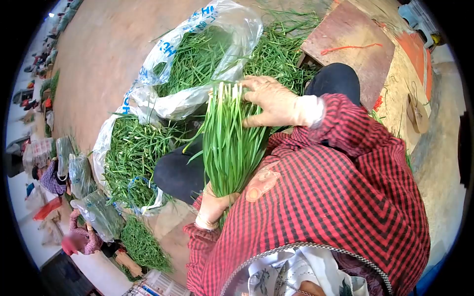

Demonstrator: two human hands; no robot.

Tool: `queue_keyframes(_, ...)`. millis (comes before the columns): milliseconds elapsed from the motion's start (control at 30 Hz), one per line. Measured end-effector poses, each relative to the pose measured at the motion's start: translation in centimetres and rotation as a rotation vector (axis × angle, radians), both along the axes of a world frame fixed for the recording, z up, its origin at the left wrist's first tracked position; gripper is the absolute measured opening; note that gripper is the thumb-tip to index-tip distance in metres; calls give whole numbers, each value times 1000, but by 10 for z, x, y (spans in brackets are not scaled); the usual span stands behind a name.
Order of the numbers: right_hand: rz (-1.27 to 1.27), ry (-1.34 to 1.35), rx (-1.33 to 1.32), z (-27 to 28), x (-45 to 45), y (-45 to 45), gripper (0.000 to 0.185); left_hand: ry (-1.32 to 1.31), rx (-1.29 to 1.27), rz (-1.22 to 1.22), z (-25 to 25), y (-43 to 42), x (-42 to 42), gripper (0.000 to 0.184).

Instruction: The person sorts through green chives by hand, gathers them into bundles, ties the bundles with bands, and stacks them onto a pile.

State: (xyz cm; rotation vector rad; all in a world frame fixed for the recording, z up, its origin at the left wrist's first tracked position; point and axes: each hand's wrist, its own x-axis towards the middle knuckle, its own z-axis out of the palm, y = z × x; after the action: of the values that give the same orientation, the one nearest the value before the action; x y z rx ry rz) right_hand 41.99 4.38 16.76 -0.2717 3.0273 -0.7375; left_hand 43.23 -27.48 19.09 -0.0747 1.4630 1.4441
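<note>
Greens bunch [231, 148] btwn L hand [216, 206] & R hand [271, 101]

Stalk bundle [229, 140]: near centre, before the wearer's torso. Open plastic bag [251, 27], stalks [200, 52] inside, on floor [98, 64] beyond it. Loose heap [279, 54] right of bag; board [345, 27] farther right, cord [351, 48] across it. Second heap [131, 160] left of bundle.

The green stalk bunch [229, 143] is gathered lengthwise, pale ends [223, 93] pointing forward.
</note>
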Motion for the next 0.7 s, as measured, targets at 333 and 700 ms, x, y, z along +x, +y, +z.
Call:
queue_keyframes(333, -382, -114, 0, -14, -22, 77, 25, 84, -37, -9, 4, -22, 5, 37)
queue_keyframes(700, -80, -281, -673, -16, -20, 28, 36, 183, -78, -163, 16, -4, -1, 43)
